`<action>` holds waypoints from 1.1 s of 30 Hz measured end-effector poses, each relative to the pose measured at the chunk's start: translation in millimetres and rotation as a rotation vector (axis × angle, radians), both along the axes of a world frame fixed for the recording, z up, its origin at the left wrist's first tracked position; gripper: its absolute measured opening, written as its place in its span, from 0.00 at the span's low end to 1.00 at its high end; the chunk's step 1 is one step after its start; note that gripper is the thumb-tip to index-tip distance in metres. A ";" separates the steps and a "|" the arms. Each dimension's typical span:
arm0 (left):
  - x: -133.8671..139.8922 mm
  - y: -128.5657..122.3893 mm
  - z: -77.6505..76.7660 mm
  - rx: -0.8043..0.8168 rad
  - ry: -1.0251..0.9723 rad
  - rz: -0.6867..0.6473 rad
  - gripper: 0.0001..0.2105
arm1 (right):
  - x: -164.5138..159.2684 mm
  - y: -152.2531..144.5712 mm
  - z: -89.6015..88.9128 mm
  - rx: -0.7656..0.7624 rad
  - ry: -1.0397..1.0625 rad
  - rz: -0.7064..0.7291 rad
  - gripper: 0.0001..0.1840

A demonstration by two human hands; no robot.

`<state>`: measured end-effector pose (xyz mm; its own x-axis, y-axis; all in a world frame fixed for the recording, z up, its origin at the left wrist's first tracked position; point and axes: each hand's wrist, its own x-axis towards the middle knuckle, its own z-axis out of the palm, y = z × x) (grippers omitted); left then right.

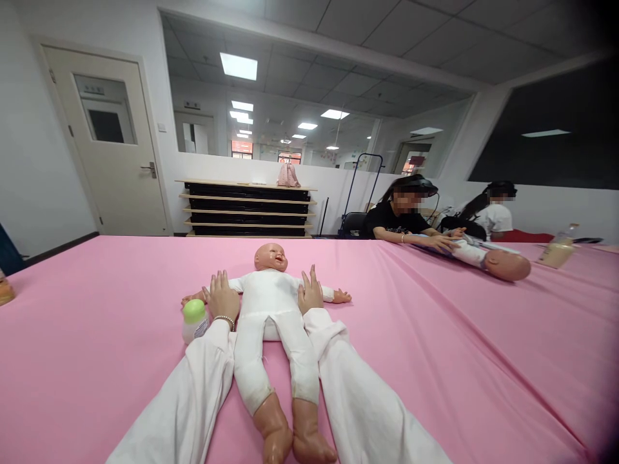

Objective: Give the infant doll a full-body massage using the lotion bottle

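Note:
A baby doll with a white cloth body lies on its back, its head away from me and its feet toward me. My left hand rests against the doll's side at the left, over its arm, with fingers stretched out. On the opposite side, my right hand lies along the torso near the other arm, fingers also extended. Neither hand is wrapped round anything. A small white jar with a green lid stands beside my left wrist, which wears a beaded bracelet.
Pink cloth covers the table, creased at right. Across it, a person handles another doll near a bottle of pale liquid. A second person sits behind. A container shows at the left edge.

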<state>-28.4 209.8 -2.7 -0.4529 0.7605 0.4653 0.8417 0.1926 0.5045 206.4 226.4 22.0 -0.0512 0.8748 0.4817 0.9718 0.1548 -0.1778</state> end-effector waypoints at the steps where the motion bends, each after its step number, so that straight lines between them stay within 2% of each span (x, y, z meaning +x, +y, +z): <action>1: -0.3 0.1 -0.5 -0.005 -0.004 0.008 0.27 | 0.2 0.0 0.5 0.000 -0.003 0.002 0.28; 5: -1.5 -0.3 -1.4 -0.017 -0.027 0.039 0.27 | -0.4 0.5 1.6 -0.013 -0.009 0.001 0.25; 9: 0.3 -0.2 0.3 -0.007 -0.022 0.009 0.27 | -1.5 -0.5 1.7 -0.048 -0.016 0.015 0.25; 12: 2.8 2.7 1.5 -0.006 -0.007 -0.109 0.26 | -3.3 -2.3 0.6 -0.086 -0.018 0.036 0.27; 16: 3.6 8.5 0.6 -0.103 0.026 -0.365 0.24 | -8.1 -3.2 -1.4 -0.142 -0.018 0.073 0.27; 19: 3.0 11.0 -0.9 -0.175 0.051 -0.440 0.22 | -11.1 -1.9 -2.4 -0.188 -0.017 0.100 0.25; 24: 4.7 11.0 -1.8 -0.167 0.075 -0.356 0.21 | -11.9 1.8 -4.2 -0.204 0.024 0.059 0.26; 30: 5.2 4.1 -0.7 -0.063 0.064 -0.083 0.20 | -6.1 -0.8 -5.7 -0.140 0.117 -0.150 0.28; 33: 3.9 0.0 2.3 -0.002 0.029 -0.016 0.22 | -5.0 -4.0 -4.4 -0.108 0.136 -0.171 0.28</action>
